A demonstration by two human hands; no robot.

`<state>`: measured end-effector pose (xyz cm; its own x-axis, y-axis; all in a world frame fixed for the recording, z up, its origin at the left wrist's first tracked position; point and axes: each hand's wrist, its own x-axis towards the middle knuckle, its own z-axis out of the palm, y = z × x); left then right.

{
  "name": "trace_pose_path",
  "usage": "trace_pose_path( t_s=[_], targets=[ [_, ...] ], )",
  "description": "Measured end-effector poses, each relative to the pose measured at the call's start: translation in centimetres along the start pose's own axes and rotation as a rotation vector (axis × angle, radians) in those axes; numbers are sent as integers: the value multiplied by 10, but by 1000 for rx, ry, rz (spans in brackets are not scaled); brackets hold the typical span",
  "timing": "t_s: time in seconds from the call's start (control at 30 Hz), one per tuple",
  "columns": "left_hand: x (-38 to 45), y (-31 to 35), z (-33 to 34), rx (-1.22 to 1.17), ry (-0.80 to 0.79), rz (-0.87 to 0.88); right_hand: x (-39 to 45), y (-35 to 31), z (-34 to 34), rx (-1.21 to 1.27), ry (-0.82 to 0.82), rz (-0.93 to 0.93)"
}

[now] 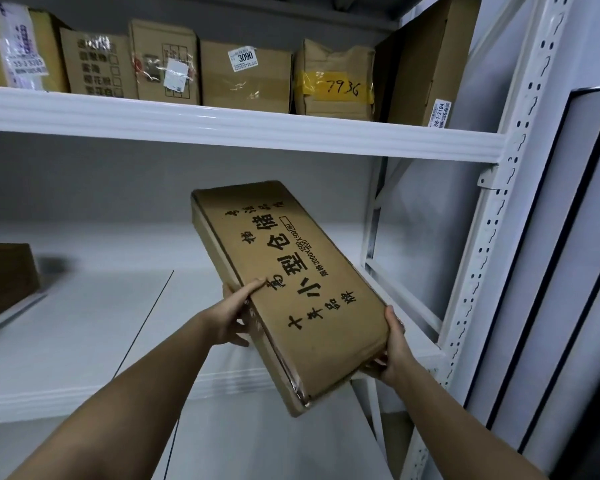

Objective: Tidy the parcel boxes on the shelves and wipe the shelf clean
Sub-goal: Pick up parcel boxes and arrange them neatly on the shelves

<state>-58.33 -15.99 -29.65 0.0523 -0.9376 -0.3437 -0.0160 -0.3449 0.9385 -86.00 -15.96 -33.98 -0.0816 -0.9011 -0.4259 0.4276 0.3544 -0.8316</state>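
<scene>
I hold a long flat cardboard box (pixel 284 285) with black printed characters, tilted in the air above the right part of the white middle shelf (pixel 84 327). My left hand (pixel 234 315) grips its left long edge, thumb on the top face. My right hand (pixel 394 344) clasps the near right corner from the side and below. The box's far end points into the shelf bay. Its underside is hidden.
The upper shelf (pixel 222 128) carries a row of several parcel boxes, among them one labelled 3090 (pixel 245 76) and one marked 7936 (pixel 335 81). Another brown box (pixel 4 278) sits at the middle shelf's left edge. A white perforated upright (pixel 492 216) bounds the right.
</scene>
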Motion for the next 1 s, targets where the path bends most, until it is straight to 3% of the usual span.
trace_pose_path(
  t_s=[0.37, 0.47, 0.67, 0.83, 1.0],
  targets=[
    [-6, 20, 8, 57, 23, 35, -13, 4, 12, 150, -89, 283],
    [-8, 24, 10, 12, 35, 63, -17, 1, 7, 61, -140, 272],
    [-8, 24, -1, -29, 45, 95, -24, -10, -12, -347, -332, 227],
    [-7, 22, -22, -26, -127, 74, -31, -11, -6, -320, -383, 184],
    [-16, 28, -21, 25, -177, 76, -28, -4, 7, -341, -340, 129]
  ],
)
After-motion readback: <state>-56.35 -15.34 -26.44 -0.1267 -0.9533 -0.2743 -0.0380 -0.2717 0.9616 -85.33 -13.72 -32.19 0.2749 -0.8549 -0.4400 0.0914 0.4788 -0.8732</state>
